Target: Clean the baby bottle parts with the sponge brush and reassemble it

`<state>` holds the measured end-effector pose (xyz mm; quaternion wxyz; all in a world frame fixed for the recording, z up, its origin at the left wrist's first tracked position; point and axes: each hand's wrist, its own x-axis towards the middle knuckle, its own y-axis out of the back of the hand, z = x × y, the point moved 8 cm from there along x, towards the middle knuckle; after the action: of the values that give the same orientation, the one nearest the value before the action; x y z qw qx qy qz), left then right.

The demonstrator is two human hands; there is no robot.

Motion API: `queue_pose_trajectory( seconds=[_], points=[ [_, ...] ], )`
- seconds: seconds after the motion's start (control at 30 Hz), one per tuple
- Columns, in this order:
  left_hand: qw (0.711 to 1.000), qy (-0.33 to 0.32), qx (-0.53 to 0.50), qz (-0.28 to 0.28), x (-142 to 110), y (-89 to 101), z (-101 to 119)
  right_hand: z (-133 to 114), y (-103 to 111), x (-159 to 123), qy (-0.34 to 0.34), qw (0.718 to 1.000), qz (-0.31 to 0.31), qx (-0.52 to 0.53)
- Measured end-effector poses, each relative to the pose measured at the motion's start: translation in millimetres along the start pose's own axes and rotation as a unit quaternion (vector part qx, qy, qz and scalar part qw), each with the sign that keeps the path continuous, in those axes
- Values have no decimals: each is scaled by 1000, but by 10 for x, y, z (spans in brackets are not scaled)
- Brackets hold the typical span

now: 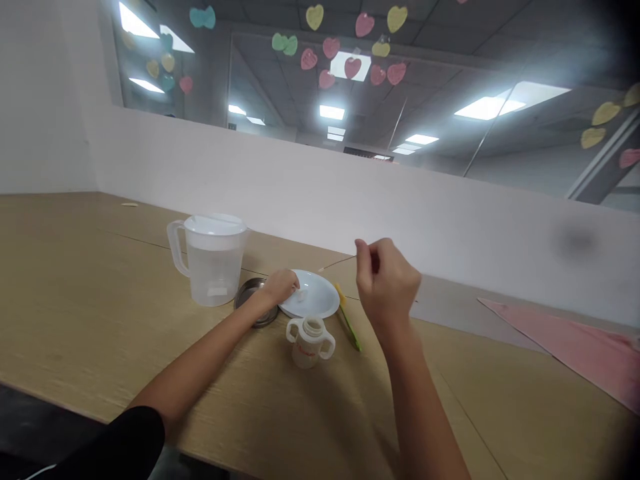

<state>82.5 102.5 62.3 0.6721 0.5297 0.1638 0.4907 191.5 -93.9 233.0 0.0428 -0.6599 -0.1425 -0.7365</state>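
Observation:
My left hand [281,287] reaches over the rim of a white bowl [325,301], its fingers closed on a small whitish piece [301,294] inside the bowl. Under my left wrist lies a round metal dish [250,291]. Raised to the right of the bowl, my right hand [389,283] is curled closed; what its fingers hold, if anything, is hidden. A thin dark line with a pale tip [321,269] runs up to the thumb; whether it is held or behind the hand, I cannot tell. A two-handled baby cup [309,347] stands upright without a lid, nearest me.
A lidded clear plastic pitcher [215,267] stands left of the metal dish. Between bowl and right arm lies a green-handled brush with a yellow head [349,320]. A pink cloth [585,343] is at right. A white wall [300,180] bounds the wooden table behind.

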Motion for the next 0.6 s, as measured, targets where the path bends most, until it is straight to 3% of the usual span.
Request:
queue_pose_trajectory(
  seconds=[0.17, 0.33, 0.47, 0.6],
  points=[
    [998, 2, -5, -63, -3, -192, -36, 230, -534, -184, -33, 990, -133, -41],
    [993, -31, -56, -96, -4, -242, -4, 363, -970, -450, -49, 950, -289, -109],
    [992, -54, -98, -55, 50, -16, 1, 426, -1239, -681, -41, 906, -400, -130],
    [977, -74, -198, 31, 61, 349, 97, 539, -1446, -928, -41, 854, -500, -142]
  ],
)
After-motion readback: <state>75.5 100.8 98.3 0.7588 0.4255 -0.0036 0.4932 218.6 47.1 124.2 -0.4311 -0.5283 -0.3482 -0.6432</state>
